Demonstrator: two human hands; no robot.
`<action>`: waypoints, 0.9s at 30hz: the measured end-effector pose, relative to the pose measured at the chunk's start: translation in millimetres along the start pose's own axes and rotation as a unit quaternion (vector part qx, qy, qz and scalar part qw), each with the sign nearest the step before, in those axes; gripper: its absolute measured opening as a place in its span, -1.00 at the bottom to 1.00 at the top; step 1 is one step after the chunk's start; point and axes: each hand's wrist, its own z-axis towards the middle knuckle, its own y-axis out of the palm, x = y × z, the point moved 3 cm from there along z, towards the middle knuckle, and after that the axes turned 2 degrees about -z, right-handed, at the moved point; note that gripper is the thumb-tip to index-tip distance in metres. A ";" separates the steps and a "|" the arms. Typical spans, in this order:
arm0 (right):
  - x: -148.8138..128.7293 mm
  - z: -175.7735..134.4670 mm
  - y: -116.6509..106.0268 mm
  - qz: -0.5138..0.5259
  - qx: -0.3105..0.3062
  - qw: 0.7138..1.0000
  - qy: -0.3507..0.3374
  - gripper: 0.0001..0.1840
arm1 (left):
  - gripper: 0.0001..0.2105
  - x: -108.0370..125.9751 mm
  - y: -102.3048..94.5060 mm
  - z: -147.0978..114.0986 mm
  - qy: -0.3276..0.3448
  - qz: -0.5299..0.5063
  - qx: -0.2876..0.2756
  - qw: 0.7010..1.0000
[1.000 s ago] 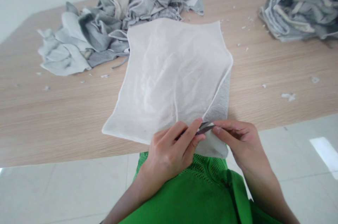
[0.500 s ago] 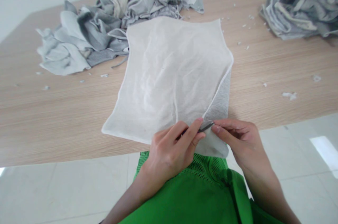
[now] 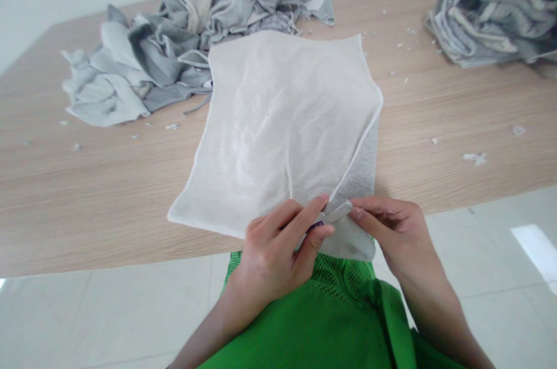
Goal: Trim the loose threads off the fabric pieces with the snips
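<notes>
A whitish cloth piece [image 3: 261, 125] with an edge seam lies over the table's front edge, its lower right corner folded to show a grey side [image 3: 363, 154]. My left hand [image 3: 278, 241] is closed at the lower edge, around a small bladed tool [image 3: 317, 225]. Only a dark purple bit of that tool shows between thumb and fingers; the rest is hidden by the fingers and cloth. Close by on the right, my right hand [image 3: 391, 227] pinches the cloth's folded edge between thumb and forefinger. A short raised strip of cloth spans the gap between both hands.
A heap of crumpled grey and white cloth pieces [image 3: 161, 55] lies at the back left. Another stack of grey cloths [image 3: 500, 15] sits at the back right. White lint scraps [image 3: 474, 158] are scattered over the wooden table [image 3: 108, 195]. Its front edge runs just before me.
The dark blade that pointed right toward my right fingers no longer shows. My left hand has shifted slightly left and down, its fingers a bit more apart. My right hand keeps its pinch.
</notes>
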 end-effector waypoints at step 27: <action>1.3 1.8 -0.4 -0.005 0.009 1.000 0.004 -0.91 | -0.76 -0.7 7.8 0.1 0.035 0.057 -0.012 0.998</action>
